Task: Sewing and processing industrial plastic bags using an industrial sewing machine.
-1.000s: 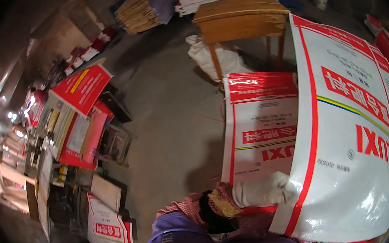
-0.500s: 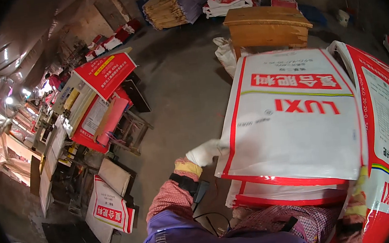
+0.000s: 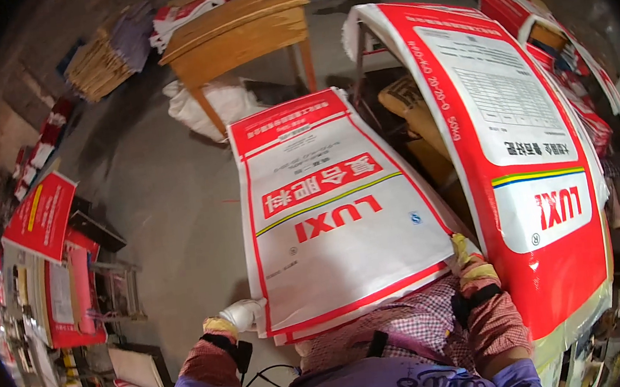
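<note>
A flat white-and-red printed fertilizer sack [image 3: 333,266] lies in front of me, its near edge at my checked apron. At least one more sack edge shows beneath it along the near side. My left hand [image 3: 243,315], in a white glove, is closed at the sack's near left corner, with the fingertips against its edge. At the near right corner, my right hand [image 3: 471,256], in a yellowish-white glove, grips the edge with its fingers partly hidden. Close beside it on the right, a stack of red-and-white sacks [image 3: 545,274] drapes over a support.
A wooden desk [image 3: 232,31] stands beyond the sack, with a crumpled white bag [image 3: 214,105] at its legs. Brown packages [image 3: 405,104] sit between the two sack piles. Folded sacks [image 3: 103,56] lie by the back wall. On the left stands a cluttered workbench [image 3: 112,290].
My view has swung to the right. The sack, nearer my head before, now lies lower. My left hand stays at its left edge, and my right hand has come clearly into sight.
</note>
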The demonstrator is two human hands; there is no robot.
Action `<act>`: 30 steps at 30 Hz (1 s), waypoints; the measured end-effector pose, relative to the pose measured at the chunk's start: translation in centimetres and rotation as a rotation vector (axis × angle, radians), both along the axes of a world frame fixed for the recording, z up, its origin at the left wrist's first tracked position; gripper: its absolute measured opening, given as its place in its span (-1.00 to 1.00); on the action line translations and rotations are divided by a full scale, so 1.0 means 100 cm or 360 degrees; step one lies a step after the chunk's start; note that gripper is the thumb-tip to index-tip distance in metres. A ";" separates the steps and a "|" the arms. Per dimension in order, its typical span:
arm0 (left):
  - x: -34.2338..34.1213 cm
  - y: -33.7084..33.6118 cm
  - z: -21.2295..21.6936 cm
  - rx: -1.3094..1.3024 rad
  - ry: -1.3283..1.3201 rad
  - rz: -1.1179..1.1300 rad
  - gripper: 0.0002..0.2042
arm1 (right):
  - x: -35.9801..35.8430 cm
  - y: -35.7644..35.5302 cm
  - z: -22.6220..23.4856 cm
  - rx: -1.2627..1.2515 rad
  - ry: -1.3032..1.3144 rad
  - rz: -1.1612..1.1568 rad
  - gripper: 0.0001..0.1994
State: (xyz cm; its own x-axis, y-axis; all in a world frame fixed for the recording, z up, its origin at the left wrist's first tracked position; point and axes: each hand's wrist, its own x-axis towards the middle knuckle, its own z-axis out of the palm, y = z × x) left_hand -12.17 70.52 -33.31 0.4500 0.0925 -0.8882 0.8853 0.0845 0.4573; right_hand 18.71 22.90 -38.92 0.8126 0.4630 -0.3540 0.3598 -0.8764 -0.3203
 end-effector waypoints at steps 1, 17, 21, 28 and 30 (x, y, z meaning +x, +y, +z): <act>0.012 0.001 -0.012 -0.0016 -0.0031 -0.0065 -0.75 | 0.007 -0.024 -0.036 0.0474 0.0251 -0.0297 -0.59; 0.010 -0.008 -0.097 0.1345 -0.0526 -0.1055 -0.74 | -0.021 -0.008 -0.026 0.1808 0.0492 -0.1712 -0.73; 0.016 0.011 -0.107 0.1642 -0.0044 -0.2055 -0.69 | -0.025 -0.007 -0.009 0.2252 0.0777 -0.2113 -0.75; 0.164 0.005 0.020 0.1313 -0.0774 -0.0768 -0.71 | -0.123 -0.017 0.097 0.2973 0.0948 -0.1606 -0.69; 0.207 -0.079 0.138 0.0888 -0.1214 -0.0738 -0.79 | -0.156 -0.035 0.109 0.2970 0.1030 -0.1579 -0.67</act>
